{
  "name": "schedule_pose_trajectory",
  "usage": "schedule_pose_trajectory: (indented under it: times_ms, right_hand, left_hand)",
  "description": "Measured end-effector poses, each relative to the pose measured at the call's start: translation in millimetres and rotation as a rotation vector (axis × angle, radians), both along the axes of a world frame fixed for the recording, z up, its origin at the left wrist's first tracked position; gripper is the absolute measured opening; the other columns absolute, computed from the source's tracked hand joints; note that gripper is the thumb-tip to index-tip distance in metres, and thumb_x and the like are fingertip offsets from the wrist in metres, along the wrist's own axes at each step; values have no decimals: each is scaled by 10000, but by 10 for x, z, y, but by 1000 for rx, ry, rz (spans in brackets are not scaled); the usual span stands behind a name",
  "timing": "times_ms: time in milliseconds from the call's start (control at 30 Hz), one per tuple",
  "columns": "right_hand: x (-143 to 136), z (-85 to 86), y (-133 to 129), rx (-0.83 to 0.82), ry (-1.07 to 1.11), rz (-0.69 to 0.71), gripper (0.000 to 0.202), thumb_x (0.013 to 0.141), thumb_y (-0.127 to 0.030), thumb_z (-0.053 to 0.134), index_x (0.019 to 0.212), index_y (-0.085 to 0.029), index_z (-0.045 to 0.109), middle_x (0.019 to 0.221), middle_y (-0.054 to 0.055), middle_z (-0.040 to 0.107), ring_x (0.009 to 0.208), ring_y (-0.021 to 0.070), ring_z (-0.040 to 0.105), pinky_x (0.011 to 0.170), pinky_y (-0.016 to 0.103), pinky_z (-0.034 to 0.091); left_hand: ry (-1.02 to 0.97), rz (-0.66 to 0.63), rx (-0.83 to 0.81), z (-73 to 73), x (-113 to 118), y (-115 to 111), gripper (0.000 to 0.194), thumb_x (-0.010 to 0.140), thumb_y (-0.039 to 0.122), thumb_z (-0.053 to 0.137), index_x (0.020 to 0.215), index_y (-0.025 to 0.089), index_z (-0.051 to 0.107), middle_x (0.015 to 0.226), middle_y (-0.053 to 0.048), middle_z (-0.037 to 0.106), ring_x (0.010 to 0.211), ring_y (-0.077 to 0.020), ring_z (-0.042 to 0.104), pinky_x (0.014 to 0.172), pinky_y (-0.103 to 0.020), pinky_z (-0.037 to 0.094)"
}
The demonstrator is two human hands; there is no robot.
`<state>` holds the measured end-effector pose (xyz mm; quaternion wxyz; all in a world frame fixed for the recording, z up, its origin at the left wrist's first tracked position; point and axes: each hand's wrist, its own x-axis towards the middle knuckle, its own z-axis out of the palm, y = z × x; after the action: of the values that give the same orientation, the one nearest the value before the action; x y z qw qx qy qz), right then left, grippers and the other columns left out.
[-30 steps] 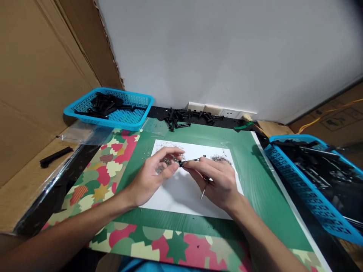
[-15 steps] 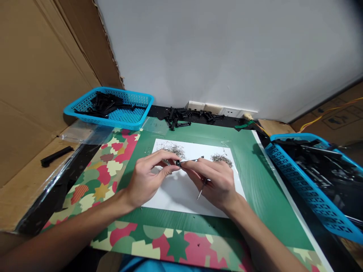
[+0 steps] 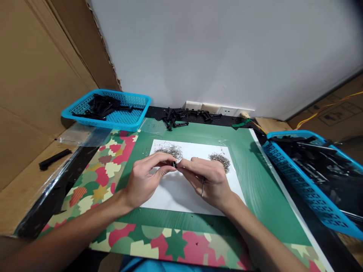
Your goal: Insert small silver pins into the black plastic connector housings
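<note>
A small black part (image 3: 174,164) is pinched between the fingertips of my left hand (image 3: 147,175), above the white sheet of paper (image 3: 170,198). My right hand (image 3: 210,177) meets it there, its thumb and index finger closed at the part's right side. A thin metal rod (image 3: 203,186) sticks out below my right palm, tucked in the curled fingers; its kind I cannot make out. Most of the black part is hidden behind the fingers. On the paper lie two heaps of tiny metal pieces, the left heap (image 3: 172,150) behind my left fingers and the right heap (image 3: 220,160) beyond my right hand.
A blue basket (image 3: 141,120) with black parts stands at the back left, another blue basket (image 3: 297,185) at the right. A pile of black parts (image 3: 174,118) lies along the wall by the power strip (image 3: 227,110). One black piece (image 3: 55,159) rests on cardboard at left.
My right hand has turned, and the metal rod now points more straight down. The long dark piece seen above the right fingers no longer shows. The whole view has shifted slightly.
</note>
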<state>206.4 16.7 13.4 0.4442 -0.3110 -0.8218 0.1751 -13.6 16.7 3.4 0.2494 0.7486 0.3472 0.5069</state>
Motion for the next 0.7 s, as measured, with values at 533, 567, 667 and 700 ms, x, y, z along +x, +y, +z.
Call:
schedule_pose_trajectory:
  times_ms: [533,567,667,700]
  right_hand:
    - [300,113,172,-13,-275,-213,327,1070,-79,371,1227,-201,631,1141,121,538,973,219,551,813,368,504]
    - [307,104,175,5,-337,-183,349,1060,-56,381,1226,-202,651,1143,126,555,994,229,548,814,370,503]
    - [308,115,176,54,-380,-142,391,1034,-14,431,1184,-226,724,1144,122,619,1066,249,567,848,376,509]
    - [302,126,176,60,-344,-150,375,1034,-24,461,1161,-233,746,1127,115,643,1057,244,587,846,369,515]
  left_hand:
    - [246,-93,21,-190,17,22,208,939,194,788,1146,182,782,980,-76,799,888,-202,710,774,-346,594]
    - [250,-96,18,-191,21,23,200,938,192,788,1138,180,781,976,-73,801,886,-202,707,773,-346,593]
    - [269,-122,9,-200,30,27,158,938,184,784,1096,183,781,987,-65,808,914,-210,705,799,-355,597]
    - [278,-132,5,-205,31,29,150,937,183,784,1086,187,783,990,-61,810,919,-212,705,806,-358,598]
